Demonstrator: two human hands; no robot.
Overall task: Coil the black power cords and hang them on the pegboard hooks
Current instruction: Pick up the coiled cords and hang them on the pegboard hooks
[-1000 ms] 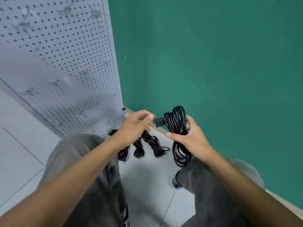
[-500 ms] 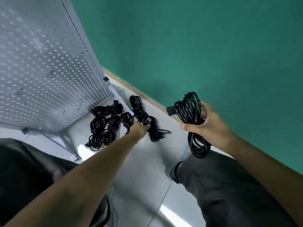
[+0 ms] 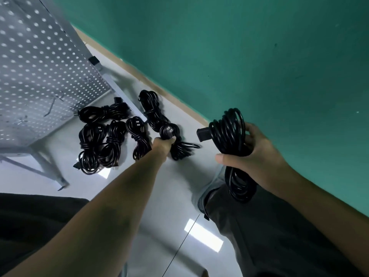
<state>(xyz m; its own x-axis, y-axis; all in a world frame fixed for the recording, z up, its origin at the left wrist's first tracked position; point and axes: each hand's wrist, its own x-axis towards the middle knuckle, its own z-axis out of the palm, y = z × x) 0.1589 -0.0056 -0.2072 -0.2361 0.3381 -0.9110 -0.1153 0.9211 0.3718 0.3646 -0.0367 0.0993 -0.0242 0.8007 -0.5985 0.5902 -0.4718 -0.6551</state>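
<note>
Coiled cord [image 3: 231, 134] gripped by right hand [image 3: 257, 154], right of centre. Plug [image 3: 168, 131] of bundled cord [image 3: 157, 118] on floor [image 3: 175, 188] pinched by left hand [image 3: 162, 143]. Other cord bundles [image 3: 103, 144] lying below pegboard [image 3: 40, 62], upper left.

A pegboard [image 3: 38, 62] is seen at the upper left of the frame, with a wall [image 3: 259, 56] filling the upper right. Bundled cords [image 3: 103, 142] are laid on the floor [image 3: 175, 186] at centre left, below the pegboard's lower edge. One bundle [image 3: 159, 122], right of these, is gripped by the left hand [image 3: 162, 143]. Further right, a coiled cord [image 3: 232, 144] is held by the right hand [image 3: 253, 154], above a knee [image 3: 249, 226].
</note>
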